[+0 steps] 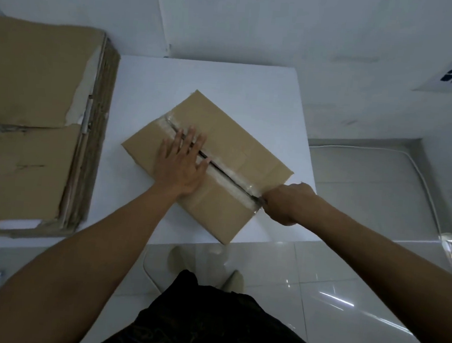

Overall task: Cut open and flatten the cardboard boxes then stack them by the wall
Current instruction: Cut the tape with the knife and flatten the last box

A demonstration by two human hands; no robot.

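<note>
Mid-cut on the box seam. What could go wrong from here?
1. Left hand presses the box with fingers lying across the open seam, in the blade's line; another pass could nick them.
2. Right hand grips the cutter at the seam's near end; a slip may run off toward the body.

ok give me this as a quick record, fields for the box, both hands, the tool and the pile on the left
box: brown cardboard box, still in shape, on the white table
seam: taped top seam, dark slit along most of it
left hand: left hand flat on the lid, fingers straight, fingertips across the slit
right hand: right hand fisted round a cutter at the seam's near end; only a bit of blade shows
pile: flattened cardboard lying left of the table
</note>
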